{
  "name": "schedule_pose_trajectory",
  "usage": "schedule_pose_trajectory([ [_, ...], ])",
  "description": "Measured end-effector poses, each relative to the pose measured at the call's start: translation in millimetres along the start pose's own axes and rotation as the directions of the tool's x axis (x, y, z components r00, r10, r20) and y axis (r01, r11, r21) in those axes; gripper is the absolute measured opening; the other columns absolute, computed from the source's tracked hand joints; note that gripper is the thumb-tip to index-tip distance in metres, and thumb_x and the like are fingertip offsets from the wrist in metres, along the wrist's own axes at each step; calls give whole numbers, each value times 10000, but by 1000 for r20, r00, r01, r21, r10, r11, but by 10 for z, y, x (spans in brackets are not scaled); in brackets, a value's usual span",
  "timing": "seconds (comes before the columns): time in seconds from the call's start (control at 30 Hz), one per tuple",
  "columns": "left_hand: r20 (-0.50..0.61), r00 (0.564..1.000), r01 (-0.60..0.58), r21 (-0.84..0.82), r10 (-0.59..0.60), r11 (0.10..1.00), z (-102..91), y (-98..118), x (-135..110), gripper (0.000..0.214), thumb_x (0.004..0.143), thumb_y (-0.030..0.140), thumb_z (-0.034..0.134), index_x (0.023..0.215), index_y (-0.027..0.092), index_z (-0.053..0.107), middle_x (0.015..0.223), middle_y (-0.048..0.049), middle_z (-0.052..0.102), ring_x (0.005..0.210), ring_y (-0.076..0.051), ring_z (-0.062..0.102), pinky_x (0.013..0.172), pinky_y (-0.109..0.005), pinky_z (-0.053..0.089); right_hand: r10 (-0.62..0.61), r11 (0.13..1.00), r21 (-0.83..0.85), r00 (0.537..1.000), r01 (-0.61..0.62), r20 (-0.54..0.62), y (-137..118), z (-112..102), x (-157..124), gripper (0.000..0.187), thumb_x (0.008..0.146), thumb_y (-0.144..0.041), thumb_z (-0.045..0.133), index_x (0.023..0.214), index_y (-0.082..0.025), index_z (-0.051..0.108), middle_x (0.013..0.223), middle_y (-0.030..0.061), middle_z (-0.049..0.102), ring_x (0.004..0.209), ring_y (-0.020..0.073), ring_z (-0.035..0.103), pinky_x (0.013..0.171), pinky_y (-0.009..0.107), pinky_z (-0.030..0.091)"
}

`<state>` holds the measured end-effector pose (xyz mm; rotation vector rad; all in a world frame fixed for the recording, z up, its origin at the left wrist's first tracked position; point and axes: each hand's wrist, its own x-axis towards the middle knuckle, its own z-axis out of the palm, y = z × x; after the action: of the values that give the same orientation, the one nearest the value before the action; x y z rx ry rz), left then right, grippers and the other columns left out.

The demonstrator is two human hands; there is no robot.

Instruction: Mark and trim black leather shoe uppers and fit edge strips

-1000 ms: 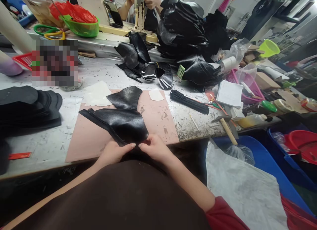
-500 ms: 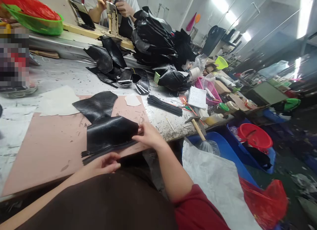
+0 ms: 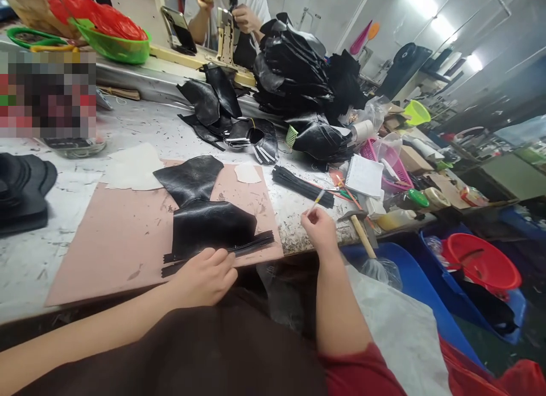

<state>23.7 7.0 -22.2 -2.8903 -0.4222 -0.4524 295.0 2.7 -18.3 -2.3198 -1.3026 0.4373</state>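
Two hands: both the person's own, at the near edge of the surface (image 3: 140, 126).
Left hand (image 3: 205, 276): palm down, fingers loosely bent, fingertips pressing on the near edge of the leather stack (image 3: 213, 228); it clasps nothing.
Right hand (image 3: 319, 228): fingers closed in a pinch around a thin stick (image 3: 314, 203), which points up and away from the person; possibly a brush or pencil, too small to tell.
Leather stack: black, glossy, several layers fanned out at the near edge, lying on the pink mat (image 3: 115, 236) in front of the person.
Second leather piece (image 3: 190, 177): lies flat on the mat, just beyond the stack and touching it.
Black strips (image 3: 302, 186): a bundle on the surface, just beyond the right hand.
Hammer (image 3: 360, 231): at the surface edge, just right of the right hand, handle hanging over.
Notebook (image 3: 364, 176): spiral-bound, beyond the hammer.
Leather heap (image 3: 294, 66): a tall black pile at the far side.
Co-worker: a hand (image 3: 247, 17) at a sewing machine (image 3: 226, 26), well apart from the person's own.
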Motion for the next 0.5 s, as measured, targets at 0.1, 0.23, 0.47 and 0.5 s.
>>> schedule_pose_trajectory([
  [0.1, 31, 999, 14, 24, -15, 1000, 73, 39, -5, 179, 746, 127, 461, 601, 174, 553, 761, -74, 671, 623, -170, 489, 538, -294, 319, -238, 832, 522, 971, 187, 31, -192, 247, -384, 239, 783, -422, 460, 810, -188, 502, 659, 1, 563, 583, 134, 557, 567, 256, 452],
  [0.23, 40, 999, -1, 57, -2, 998, 100, 68, -11, 215, 769, 132, 423, 601, 185, 548, 704, -74, 644, 626, -179, 466, 556, -305, 314, -465, 712, 626, 881, 317, 82, -348, 606, -750, 179, 822, -353, 446, 811, -197, 533, 700, 19, 585, 609, 128, 572, 585, 252, 464],
  [0.47, 14, 1000, 7, 49, -8, 999, 122, 77, -1, 237, 768, 115, 410, 578, 187, 532, 605, -55, 592, 585, -176, 445, 542, -304, 298, -559, 760, 425, 828, 491, 44, -380, 740, -800, 241, 868, -292, 352, 829, -185, 564, 767, 62, 623, 671, 146, 583, 648, 262, 456],
  [0.5, 16, 1000, 9, 49, -10, 999, 128, 78, -4, 238, 769, 114, 409, 579, 188, 532, 609, -56, 593, 586, -175, 446, 542, -303, 299, -557, 769, 409, 829, 491, 53, -386, 738, -796, 250, 871, -291, 345, 828, -186, 567, 768, 62, 624, 673, 147, 582, 653, 262, 456],
])
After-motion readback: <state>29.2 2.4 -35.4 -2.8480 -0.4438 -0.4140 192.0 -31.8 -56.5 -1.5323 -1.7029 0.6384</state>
